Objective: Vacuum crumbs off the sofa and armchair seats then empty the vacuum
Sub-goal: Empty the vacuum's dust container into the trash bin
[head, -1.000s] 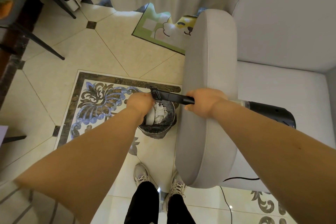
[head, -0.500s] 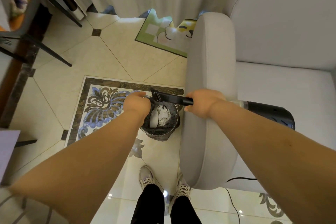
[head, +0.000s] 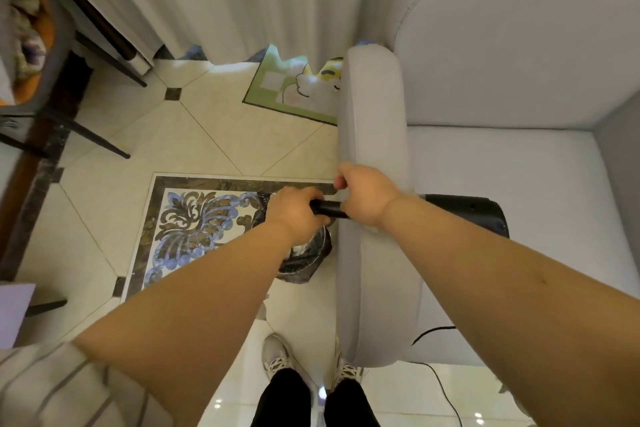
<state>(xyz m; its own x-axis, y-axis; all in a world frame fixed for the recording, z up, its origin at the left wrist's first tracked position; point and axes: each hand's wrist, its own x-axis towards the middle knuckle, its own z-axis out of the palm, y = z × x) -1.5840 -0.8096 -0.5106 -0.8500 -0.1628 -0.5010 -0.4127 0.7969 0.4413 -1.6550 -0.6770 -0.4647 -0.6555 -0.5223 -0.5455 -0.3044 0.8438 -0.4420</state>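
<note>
Both your hands are on the vacuum over the bin.

Your left hand (head: 294, 210) and right hand (head: 367, 194) each curl their fingers round the black vacuum (head: 327, 208), which lies across the armchair (head: 374, 135) arm, its front end above the trash bin (head: 308, 260) on the floor.

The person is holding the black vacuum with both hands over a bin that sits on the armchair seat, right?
Not quite. The bin sits on the tiled floor beside the armchair, not on its seat. The head view shows both hands, left and right, holding the black vacuum over it.
</note>
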